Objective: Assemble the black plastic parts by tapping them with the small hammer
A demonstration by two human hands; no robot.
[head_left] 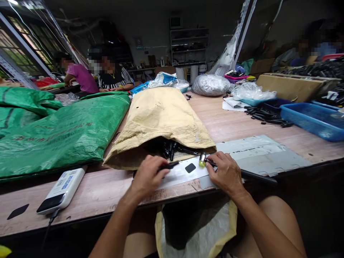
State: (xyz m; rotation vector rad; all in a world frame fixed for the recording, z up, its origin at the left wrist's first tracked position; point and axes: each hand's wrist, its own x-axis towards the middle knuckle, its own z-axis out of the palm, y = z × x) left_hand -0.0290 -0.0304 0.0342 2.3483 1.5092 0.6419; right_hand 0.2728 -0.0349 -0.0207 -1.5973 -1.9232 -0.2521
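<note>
My left hand [150,175] is closed on a black part [172,165] in front of the mouth of a yellowish sack [163,114]. Black pieces [170,148] show inside that mouth. My right hand [225,172] is closed round a thin black piece [211,162]. Touching or close to its fingertips is a small silver cylinder with a yellow-green end [202,159]. Between the hands, a black rounded square [190,168] lies on a white sheet [176,176]. A long black rod [258,177] extends to the right from behind my right hand.
A green sack [67,132] and a white power bank [63,190] with a cable lie at left. An open sack [199,229] hangs below the table edge. At right are a grey plate [264,154], black parts [268,116] and a blue tray [311,120]. Two people sit behind at left.
</note>
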